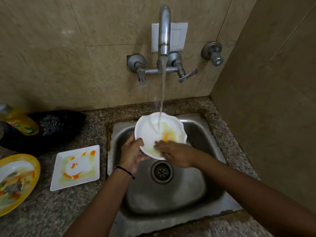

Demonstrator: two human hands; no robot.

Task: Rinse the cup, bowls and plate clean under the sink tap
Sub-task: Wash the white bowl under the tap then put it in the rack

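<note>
Fingers [143, 157] of the left hand [131, 152] curl round the near rim of the white bowl [150, 129], tilting it over the sink [171, 195] so water from the tap [164, 31] falls inside. Right hand [176, 155] fingers [160, 146] lie flat in it, probably to rub off the orange stain [165, 135]. Left of the fingers, on the tabletop [51, 211], wait a soiled square plate [77, 165] and a yellow bowl [17, 177], partly cut off. No cup is visible.

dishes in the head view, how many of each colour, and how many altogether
white: 2, the scalloped bowl held under the tap and the square plate on the counter
yellow: 1, the yellow-rimmed dish at the left edge
total: 3
</note>
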